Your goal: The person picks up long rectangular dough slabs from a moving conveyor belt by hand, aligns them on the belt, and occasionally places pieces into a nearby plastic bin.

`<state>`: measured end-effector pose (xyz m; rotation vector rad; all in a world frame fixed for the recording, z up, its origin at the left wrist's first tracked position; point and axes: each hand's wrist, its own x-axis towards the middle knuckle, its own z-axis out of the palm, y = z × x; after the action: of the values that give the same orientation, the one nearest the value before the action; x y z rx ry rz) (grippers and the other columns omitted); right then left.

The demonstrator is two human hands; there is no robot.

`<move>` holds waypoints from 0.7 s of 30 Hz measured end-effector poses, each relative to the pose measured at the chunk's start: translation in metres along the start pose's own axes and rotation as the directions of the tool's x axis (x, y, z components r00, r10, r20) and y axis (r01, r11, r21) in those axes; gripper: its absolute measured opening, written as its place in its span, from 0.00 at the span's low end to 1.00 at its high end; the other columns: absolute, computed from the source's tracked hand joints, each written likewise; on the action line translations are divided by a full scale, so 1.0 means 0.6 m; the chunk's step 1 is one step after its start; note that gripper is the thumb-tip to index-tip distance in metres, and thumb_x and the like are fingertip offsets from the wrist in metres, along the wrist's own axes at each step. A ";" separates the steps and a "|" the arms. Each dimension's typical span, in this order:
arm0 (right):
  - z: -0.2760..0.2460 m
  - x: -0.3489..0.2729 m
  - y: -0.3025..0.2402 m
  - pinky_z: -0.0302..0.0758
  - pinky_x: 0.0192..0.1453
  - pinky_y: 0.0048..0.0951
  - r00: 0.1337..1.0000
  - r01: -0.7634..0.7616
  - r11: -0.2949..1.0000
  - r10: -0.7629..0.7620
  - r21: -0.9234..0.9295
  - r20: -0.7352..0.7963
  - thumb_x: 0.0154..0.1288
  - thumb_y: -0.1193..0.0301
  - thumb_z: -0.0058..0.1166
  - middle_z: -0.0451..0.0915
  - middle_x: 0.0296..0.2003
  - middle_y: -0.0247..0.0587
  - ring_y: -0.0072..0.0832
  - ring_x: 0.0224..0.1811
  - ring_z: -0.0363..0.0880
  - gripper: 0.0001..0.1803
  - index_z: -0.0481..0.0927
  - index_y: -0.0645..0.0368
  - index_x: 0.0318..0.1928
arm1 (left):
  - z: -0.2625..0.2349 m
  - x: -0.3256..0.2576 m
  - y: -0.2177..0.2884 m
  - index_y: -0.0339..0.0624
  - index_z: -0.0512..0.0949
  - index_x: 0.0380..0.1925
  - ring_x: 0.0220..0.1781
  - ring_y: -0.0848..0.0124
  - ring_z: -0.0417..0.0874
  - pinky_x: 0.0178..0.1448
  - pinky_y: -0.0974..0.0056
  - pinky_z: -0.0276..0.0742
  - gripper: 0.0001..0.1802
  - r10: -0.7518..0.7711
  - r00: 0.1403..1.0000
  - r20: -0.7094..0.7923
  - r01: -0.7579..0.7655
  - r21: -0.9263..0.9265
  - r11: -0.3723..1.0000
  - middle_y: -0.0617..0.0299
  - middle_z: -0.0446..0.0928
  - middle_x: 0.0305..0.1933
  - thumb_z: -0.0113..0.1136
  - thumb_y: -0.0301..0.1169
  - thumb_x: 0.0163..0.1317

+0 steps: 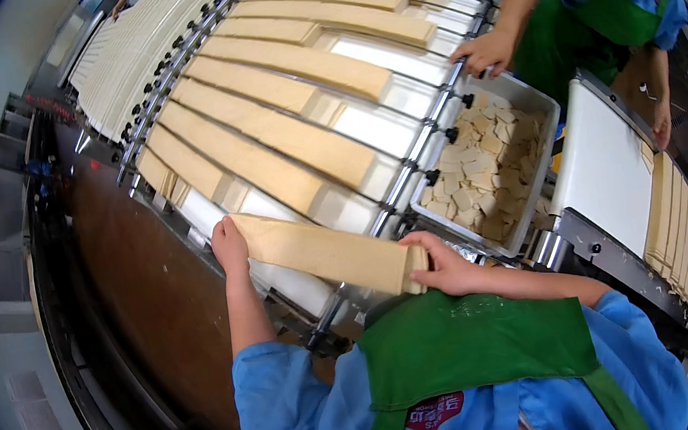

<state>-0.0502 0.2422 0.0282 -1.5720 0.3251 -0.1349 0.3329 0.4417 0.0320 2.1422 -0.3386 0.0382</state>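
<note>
Between my two hands is a long stack of thin, pale tan strips (323,252), like sheets of dough or wafer. My left hand (230,244) grips its far left end, fingers closed round the edge. At the near right end, my right hand (442,265) is wrapped round the layered end, close to my green apron. The stack slants over the near end of a white conveyor belt (291,287). Beyond it, several similar stacks (274,132) lie side by side on the belt, separated by thin metal rods.
A pale bin (545,118) of broken tan pieces (483,163) stands right of the belt. Behind it a co-worker's hand (490,51) rests near the belt's rail. Further right, a second white conveyor (599,168) carries tan strips (679,240). Brown floor (148,271) lies left.
</note>
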 end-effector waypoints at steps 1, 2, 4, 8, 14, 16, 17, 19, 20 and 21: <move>0.040 0.016 -0.005 0.74 0.56 0.29 0.998 -0.030 0.999 0.031 -0.017 0.052 0.59 0.81 0.56 0.67 0.50 0.38 0.25 0.54 0.69 0.31 0.61 0.55 0.62 | -0.029 0.011 -0.046 0.31 0.77 0.33 0.31 0.71 0.74 0.39 0.64 0.70 0.20 -0.016 1.000 -0.015 0.016 0.002 1.000 0.59 0.77 0.28 0.48 0.39 0.71; 0.073 0.029 -0.010 0.74 0.55 0.29 0.988 -0.102 0.995 0.102 -0.006 0.114 0.59 0.80 0.57 0.68 0.49 0.38 0.25 0.53 0.70 0.31 0.62 0.56 0.61 | -0.054 0.022 -0.090 0.31 0.77 0.34 0.32 0.70 0.75 0.40 0.63 0.71 0.20 -0.035 0.999 0.024 0.035 -0.011 0.999 0.57 0.78 0.28 0.48 0.39 0.71; 0.124 0.056 -0.020 0.74 0.55 0.28 0.968 -0.184 0.983 0.183 -0.006 0.170 0.58 0.80 0.58 0.70 0.48 0.38 0.25 0.53 0.71 0.30 0.63 0.57 0.61 | -0.082 0.042 -0.136 0.32 0.78 0.36 0.34 0.59 0.80 0.43 0.58 0.73 0.19 0.006 0.997 0.082 -0.013 0.090 0.996 0.49 0.80 0.31 0.47 0.39 0.71; 0.181 0.106 -0.009 0.73 0.56 0.30 0.865 -0.404 0.914 0.399 -0.049 0.304 0.57 0.75 0.61 0.73 0.48 0.44 0.30 0.53 0.73 0.31 0.64 0.57 0.60 | -0.075 0.090 -0.111 0.33 0.75 0.34 0.38 0.43 0.78 0.44 0.51 0.72 0.21 0.121 0.959 0.258 -0.194 0.281 0.940 0.39 0.76 0.34 0.43 0.41 0.72; 0.250 0.195 -0.031 0.72 0.56 0.33 0.847 -0.435 0.894 0.448 -0.111 0.287 0.59 0.70 0.60 0.74 0.48 0.49 0.35 0.52 0.74 0.28 0.68 0.56 0.60 | -0.080 0.200 -0.138 0.38 0.75 0.31 0.38 0.41 0.79 0.43 0.44 0.74 0.22 0.163 0.938 0.305 -0.305 0.506 0.807 0.41 0.79 0.33 0.42 0.44 0.72; 0.269 0.239 -0.031 0.73 0.54 0.30 0.844 -0.478 0.876 0.480 -0.069 0.240 0.60 0.73 0.59 0.75 0.47 0.46 0.31 0.50 0.75 0.26 0.68 0.57 0.59 | -0.079 0.255 -0.153 0.39 0.77 0.33 0.40 0.41 0.80 0.45 0.44 0.74 0.23 0.142 0.932 0.335 -0.316 0.551 0.772 0.41 0.80 0.35 0.40 0.46 0.73; 0.281 0.262 -0.032 0.75 0.52 0.28 0.839 -0.512 0.859 0.505 -0.021 0.201 0.61 0.76 0.58 0.76 0.46 0.42 0.27 0.48 0.75 0.25 0.67 0.59 0.59 | -0.082 0.283 -0.165 0.39 0.77 0.33 0.40 0.41 0.80 0.45 0.44 0.74 0.23 0.142 0.932 0.333 -0.314 0.546 0.777 0.41 0.80 0.35 0.40 0.46 0.73; 0.304 0.304 -0.035 0.75 0.49 0.28 0.846 -0.505 0.863 0.491 0.017 0.208 0.61 0.74 0.59 0.76 0.43 0.42 0.27 0.45 0.75 0.24 0.68 0.58 0.57 | -0.098 0.339 -0.204 0.38 0.77 0.35 0.43 0.41 0.79 0.47 0.43 0.74 0.24 0.143 0.921 0.363 -0.326 0.515 0.793 0.40 0.79 0.38 0.39 0.46 0.73; 0.316 0.322 -0.037 0.75 0.45 0.28 0.854 -0.498 0.865 0.475 0.067 0.213 0.60 0.72 0.60 0.75 0.40 0.41 0.27 0.41 0.75 0.23 0.69 0.58 0.55 | -0.110 0.365 -0.220 0.34 0.77 0.35 0.45 0.40 0.79 0.50 0.42 0.73 0.26 0.124 0.911 0.394 -0.329 0.510 0.795 0.36 0.79 0.39 0.39 0.47 0.73; 0.326 0.338 -0.033 0.75 0.42 0.29 0.860 -0.495 0.861 0.465 0.120 0.208 0.59 0.70 0.61 0.75 0.37 0.41 0.27 0.38 0.75 0.23 0.70 0.57 0.53 | -0.110 0.383 -0.230 0.34 0.77 0.35 0.45 0.40 0.79 0.50 0.42 0.73 0.26 0.120 0.910 0.397 -0.325 0.502 0.802 0.36 0.79 0.39 0.39 0.47 0.73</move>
<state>0.2008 0.3709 0.0180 -1.2796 0.5472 0.3567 0.5955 0.5162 -0.0068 2.6835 -0.8886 -0.1228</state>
